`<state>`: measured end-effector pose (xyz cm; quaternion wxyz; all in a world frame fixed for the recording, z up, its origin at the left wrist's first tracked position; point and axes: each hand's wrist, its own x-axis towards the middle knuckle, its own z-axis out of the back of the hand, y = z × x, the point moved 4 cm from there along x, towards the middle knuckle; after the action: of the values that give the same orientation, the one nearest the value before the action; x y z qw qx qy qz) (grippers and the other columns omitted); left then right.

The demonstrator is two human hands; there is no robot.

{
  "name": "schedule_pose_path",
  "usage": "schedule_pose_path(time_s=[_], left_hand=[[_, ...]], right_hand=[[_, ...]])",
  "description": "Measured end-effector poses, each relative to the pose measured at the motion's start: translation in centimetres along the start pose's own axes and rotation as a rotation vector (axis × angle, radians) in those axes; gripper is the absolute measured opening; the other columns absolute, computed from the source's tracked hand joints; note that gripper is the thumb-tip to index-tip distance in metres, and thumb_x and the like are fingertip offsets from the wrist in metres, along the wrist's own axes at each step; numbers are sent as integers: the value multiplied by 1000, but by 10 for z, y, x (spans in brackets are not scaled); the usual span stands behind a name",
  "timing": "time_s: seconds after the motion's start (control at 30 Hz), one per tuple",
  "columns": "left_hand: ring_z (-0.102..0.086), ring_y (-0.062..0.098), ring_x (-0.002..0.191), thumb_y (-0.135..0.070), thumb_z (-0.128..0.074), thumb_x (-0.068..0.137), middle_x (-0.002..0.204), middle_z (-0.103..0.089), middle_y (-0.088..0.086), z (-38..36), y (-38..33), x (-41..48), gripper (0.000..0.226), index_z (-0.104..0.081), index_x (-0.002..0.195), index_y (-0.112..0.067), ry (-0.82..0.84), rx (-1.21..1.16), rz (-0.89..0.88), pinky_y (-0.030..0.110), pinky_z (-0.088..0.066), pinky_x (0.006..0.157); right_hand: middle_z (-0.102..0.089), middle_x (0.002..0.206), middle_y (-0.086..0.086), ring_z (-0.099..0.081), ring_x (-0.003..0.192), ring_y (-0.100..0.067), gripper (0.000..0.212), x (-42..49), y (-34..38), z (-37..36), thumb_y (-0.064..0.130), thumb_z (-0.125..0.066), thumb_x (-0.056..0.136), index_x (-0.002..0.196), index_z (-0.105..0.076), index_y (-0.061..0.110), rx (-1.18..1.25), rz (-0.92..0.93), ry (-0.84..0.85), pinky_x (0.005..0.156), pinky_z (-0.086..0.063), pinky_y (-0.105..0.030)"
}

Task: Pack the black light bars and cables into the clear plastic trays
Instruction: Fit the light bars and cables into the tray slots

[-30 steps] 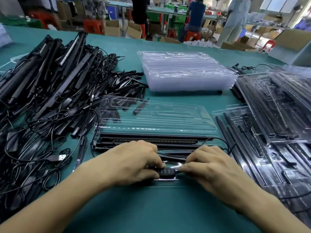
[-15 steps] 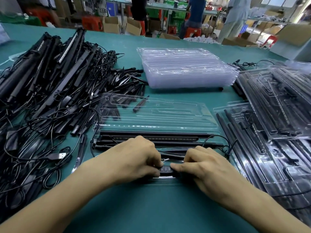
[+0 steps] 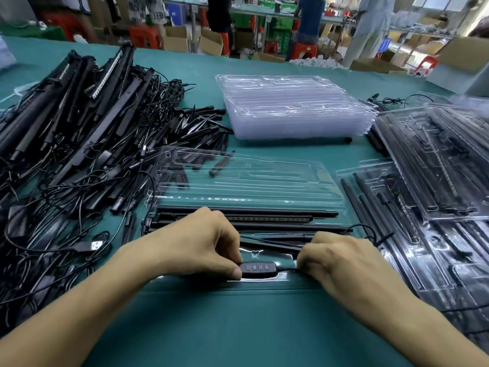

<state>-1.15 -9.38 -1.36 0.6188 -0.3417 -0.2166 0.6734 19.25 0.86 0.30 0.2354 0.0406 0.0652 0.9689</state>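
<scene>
Left grip (image 3: 201, 250) pinches black 4-button controller (image 3: 256, 268), right grip (image 3: 341, 263) clamps its cable (image 3: 287, 269); I see clear tray (image 3: 264, 186) w/ black light bars (image 3: 264, 214) inside.

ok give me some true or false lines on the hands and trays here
The left hand pinches the small black four-button controller. True.
The right hand lies flat, holding nothing. False: its fingers curl round the thin black cable beside the controller.
The stack of empty clear plastic trays lies beyond the open clear tray. True.
The tangled pile of black light bars and cables lies on the right. False: it lies on the left.
</scene>
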Motion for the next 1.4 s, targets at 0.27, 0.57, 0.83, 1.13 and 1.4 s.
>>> schedule_pose_path(time_s=[0.27,0.57,0.83,1.13,1.4], left_hand=[[-50,9,94,-49,-69,87,100,-60,-15,-19,-22,15,27,-72,112,-38,-430,319,-270,32,-44,85],[-52,15,87,-52,-47,97,97,-60,-10,-24,-24,19,36,-74,111,-33,-342,507,-290,33,-47,76],[-58,8,96,-59,-52,92,101,-61,-13,-18,-41,39,33,-71,103,-35,-269,594,-230,30,-50,74],[-57,7,87,-43,-67,90,92,-64,-12,-36,-44,53,17,-75,106,-42,-298,341,-341,33,-49,75],[-52,12,81,-47,-64,91,93,-61,-10,-41,-46,54,23,-74,110,-39,-288,397,-416,30,-46,69]], right_hand=[[-69,96,17,-62,93,-6,13,2,3,5,30,-64,91,103,-68,33,55,-27,64,83,-48,-28],[-40,142,26,-32,134,-1,57,-16,-65,19,51,-61,88,139,-39,48,-131,-129,122,108,-21,-22],[-54,93,31,-47,94,8,53,-14,-76,22,57,-66,81,131,-50,48,-78,-85,113,81,-34,-19],[-66,70,6,-58,60,-3,27,-11,-60,9,32,-86,70,86,-65,35,375,-221,87,57,-44,-17],[-67,68,11,-62,65,-6,19,-4,-33,-6,20,-82,75,72,-64,25,517,-168,-69,61,-48,-20]])
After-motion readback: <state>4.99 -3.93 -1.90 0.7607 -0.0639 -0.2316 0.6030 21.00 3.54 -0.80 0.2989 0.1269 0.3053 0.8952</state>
